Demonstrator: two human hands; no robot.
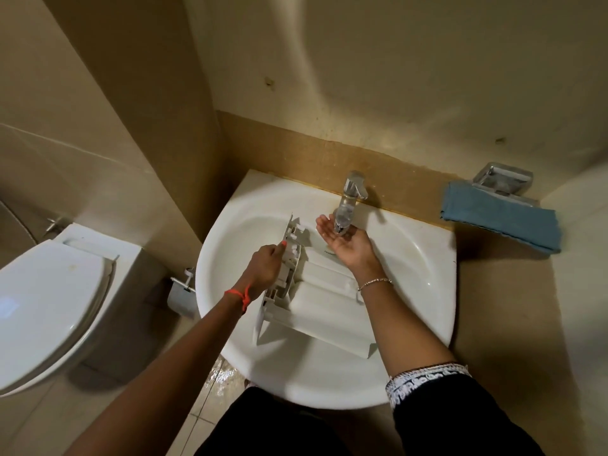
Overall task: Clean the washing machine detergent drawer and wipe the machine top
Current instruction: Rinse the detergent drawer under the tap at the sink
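Legible text: none.

- Sink, white basin: small dark mark on the inner wall, just beside the right hand. Possibly a maker's stamp; too small to read.
- Cuff of the right sleeve: band of white shapes on black. Could be lettering or plain pattern; cannot tell which.
- Detergent drawer, white plastic, lying in the sink: no marking on its visible faces can be made out.
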